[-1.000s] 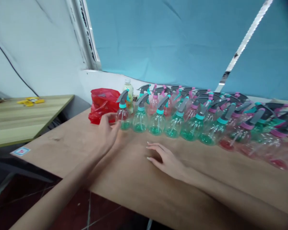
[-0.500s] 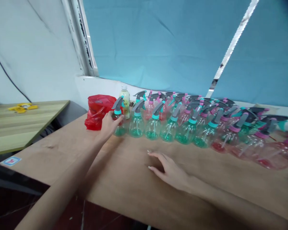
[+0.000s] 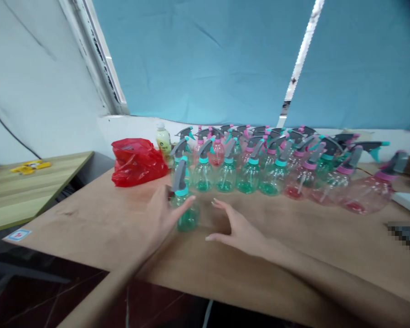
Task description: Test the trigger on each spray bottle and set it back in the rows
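While the left hand [image 3: 164, 212] curls around a green spray bottle [image 3: 187, 215] standing on the bench [image 3: 89, 218] in front of the bottle row [image 3: 259, 175], the open, empty right hand [image 3: 237, 228] hovers just beside it, needing only to close that gap.

My left arm reaches forward from the bottom left. My left hand [image 3: 164, 213] is wrapped round a bottle [image 3: 188, 217], with my thumb across the front. My right arm comes in from the right. My right hand [image 3: 238, 228] is open, fingers spread, palm facing my left hand.
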